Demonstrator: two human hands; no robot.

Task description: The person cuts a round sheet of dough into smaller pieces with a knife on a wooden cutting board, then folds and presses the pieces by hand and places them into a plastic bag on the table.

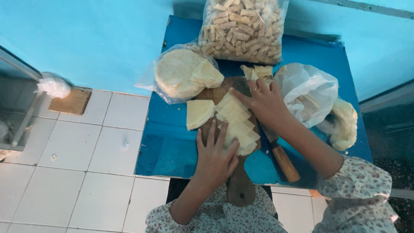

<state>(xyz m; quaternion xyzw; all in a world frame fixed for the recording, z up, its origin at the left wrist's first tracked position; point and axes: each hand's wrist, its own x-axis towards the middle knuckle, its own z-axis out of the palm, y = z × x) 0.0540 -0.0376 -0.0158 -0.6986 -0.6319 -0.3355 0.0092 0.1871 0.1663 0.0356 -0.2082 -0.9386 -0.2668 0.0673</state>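
Note:
My left hand lies flat, fingers spread, on the near end of a row of pale dough sheets cut into strips on a wooden cutting board. At the far end of the same row rests my right hand, a ring on one finger, fingertips pressing the strips. A wedge-shaped stack of dough sheets lies at the board's left edge. A wooden-handled knife sits on the blue table, partly under my right forearm. Neither hand grips anything.
A clear bag of round dough sheets lies behind the board. A big bag of rolled pastries stands at the table's far edge. A white plastic bag and a dough lump are at the right. White floor tiles lie left.

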